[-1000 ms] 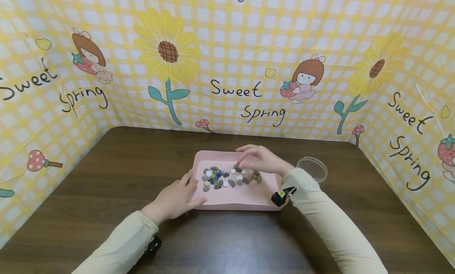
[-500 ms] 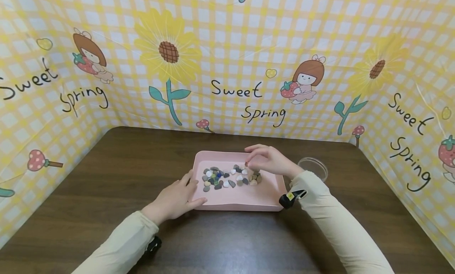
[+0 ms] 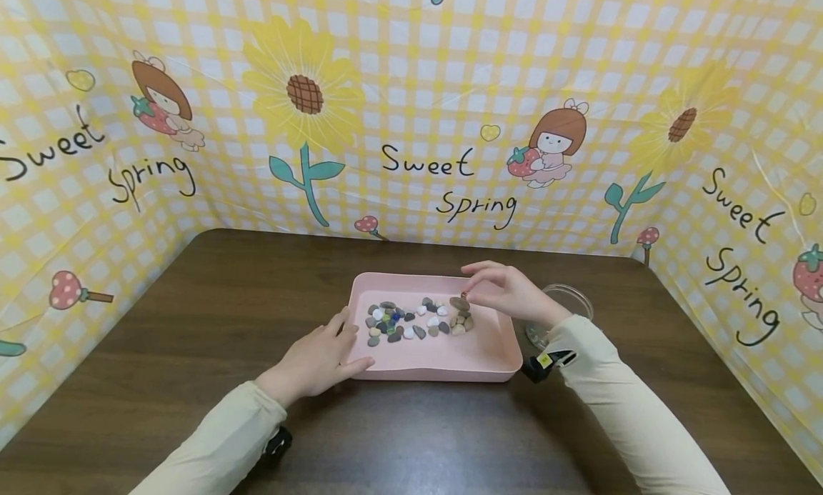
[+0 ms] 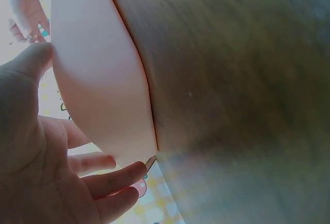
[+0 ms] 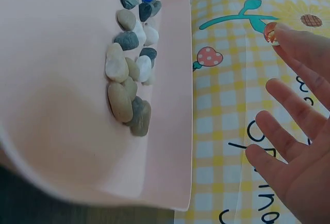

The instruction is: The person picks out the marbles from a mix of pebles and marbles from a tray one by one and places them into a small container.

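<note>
Reddish marble (image 5: 269, 34): right of centre in the head frame, upper right in the right wrist view.
Right grip (image 3: 504, 293): pinches it; a light, even pinch should suit its roundness.
Stones (image 3: 461, 325): just below the marble in the head frame; best not knocked.
Left grip (image 3: 315, 356): extended fingers touch the pink tray (image 3: 450, 358), probably steadying it.

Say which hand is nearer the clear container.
Right. The right hand is just left of the clear container; the left hand is at the left end of the pink tray.
</note>
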The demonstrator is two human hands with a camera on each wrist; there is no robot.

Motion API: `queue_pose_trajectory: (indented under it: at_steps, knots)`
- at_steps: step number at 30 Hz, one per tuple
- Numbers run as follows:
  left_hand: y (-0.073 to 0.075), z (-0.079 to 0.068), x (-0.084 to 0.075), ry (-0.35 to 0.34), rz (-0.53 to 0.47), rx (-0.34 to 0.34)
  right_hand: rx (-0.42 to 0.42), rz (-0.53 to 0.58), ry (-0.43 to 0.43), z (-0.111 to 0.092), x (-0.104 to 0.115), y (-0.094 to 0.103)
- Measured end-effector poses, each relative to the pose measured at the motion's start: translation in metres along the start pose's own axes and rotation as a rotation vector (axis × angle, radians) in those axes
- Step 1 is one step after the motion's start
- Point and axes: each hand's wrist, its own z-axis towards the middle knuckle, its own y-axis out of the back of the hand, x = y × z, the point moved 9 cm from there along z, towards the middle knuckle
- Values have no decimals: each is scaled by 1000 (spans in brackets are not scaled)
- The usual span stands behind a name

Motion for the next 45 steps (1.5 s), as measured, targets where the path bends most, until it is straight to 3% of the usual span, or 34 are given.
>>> queue_pose_trajectory:
  at_steps: [14,28,45]
  knots:
    - [0,0,-1,-4,0,7,-76,-2,-7,-19,-7,18]
    - [1,1,-1,-14,16,-17,-148,73,-47,-40,-19,36]
    - [1,1,-1,-10,17,-15,-353,38,-33,-79,-41,67]
